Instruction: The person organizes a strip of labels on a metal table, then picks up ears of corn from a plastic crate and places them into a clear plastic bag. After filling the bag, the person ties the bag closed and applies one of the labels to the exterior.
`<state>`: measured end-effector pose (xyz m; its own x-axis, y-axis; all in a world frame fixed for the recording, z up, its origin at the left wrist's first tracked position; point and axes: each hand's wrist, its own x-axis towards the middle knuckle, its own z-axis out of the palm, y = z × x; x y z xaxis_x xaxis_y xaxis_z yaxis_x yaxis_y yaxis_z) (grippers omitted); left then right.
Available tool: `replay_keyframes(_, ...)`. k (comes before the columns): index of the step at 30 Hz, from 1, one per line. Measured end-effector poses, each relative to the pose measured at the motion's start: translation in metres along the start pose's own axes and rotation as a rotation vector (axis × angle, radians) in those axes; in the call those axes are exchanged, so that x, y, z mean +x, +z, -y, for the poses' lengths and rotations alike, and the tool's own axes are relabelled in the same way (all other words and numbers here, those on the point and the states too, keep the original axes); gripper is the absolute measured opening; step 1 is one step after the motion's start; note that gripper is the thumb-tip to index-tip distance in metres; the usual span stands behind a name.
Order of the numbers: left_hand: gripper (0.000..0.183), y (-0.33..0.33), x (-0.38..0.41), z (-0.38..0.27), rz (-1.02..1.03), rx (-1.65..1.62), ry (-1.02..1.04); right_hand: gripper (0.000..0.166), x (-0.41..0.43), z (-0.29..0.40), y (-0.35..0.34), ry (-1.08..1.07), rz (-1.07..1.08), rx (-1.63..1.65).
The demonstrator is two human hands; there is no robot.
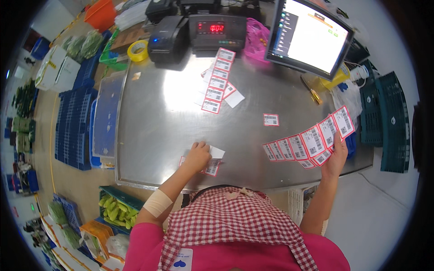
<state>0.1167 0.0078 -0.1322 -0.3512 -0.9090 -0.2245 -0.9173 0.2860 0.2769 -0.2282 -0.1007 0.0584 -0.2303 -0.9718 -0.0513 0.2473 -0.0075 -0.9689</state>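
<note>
My right hand (335,156) holds strips of red-bordered barcode labels (298,146), which fan out leftward above the steel table (152,111). My left hand (199,156) rests on a smaller folded label strip (213,167) near the table's front edge; whether its fingers grip the strip is unclear. One single label (271,120) lies flat between the hands, farther back. Another long label strip (217,83) lies across the back middle of the table, over a few more labels and white backing paper (234,99).
Along the back stand a black label printer (166,40), a scale display (217,32), a pink plastic bag (256,40) and a monitor (308,35). Yellow tape (138,50) sits at the back left. Green crates (390,122) stand right; a crate of green vegetables (118,211) is lower left.
</note>
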Motion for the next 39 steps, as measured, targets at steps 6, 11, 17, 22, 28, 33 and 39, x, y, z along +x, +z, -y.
replay_keyframes(6, 0.019, 0.008, 0.001, 0.012, -0.010, -0.167, -0.015, 0.025, 0.001, 0.005, -0.020, 0.000, -0.052, -0.056)
replay_keyframes(11, 0.020, -0.011, 0.002, 0.003, 0.069, -0.103, -0.034, 0.025, 0.016, -0.001, -0.049, 0.040, -0.097, -0.078)
replay_keyframes(17, 0.032, -0.032, 0.045, 0.016, 0.019, -0.530, -0.297, 0.025, 0.039, -0.007, -0.061, 0.078, -0.112, -0.054)
replay_keyframes(22, 0.046, -0.073, 0.156, 0.054, -0.618, -0.334, -0.137, 0.025, 0.051, -0.015, -0.063, 0.115, -0.120, -0.088)
replay_keyframes(28, 0.076, -0.076, 0.226, 0.085, -0.567, -0.552, -0.836, 0.024, 0.052, -0.025, -0.077, 0.120, -0.175, -0.112)
replay_keyframes(33, 0.096, -0.076, 0.239, 0.107, -0.309, -0.423, -1.202, 0.024, 0.054, -0.037, -0.101, 0.170, -0.235, -0.022)
replay_keyframes(39, 0.057, -0.087, 0.260, 0.096, -0.254, -0.612, -1.158, 0.022, 0.056, -0.044, -0.102, 0.185, -0.273, 0.055)
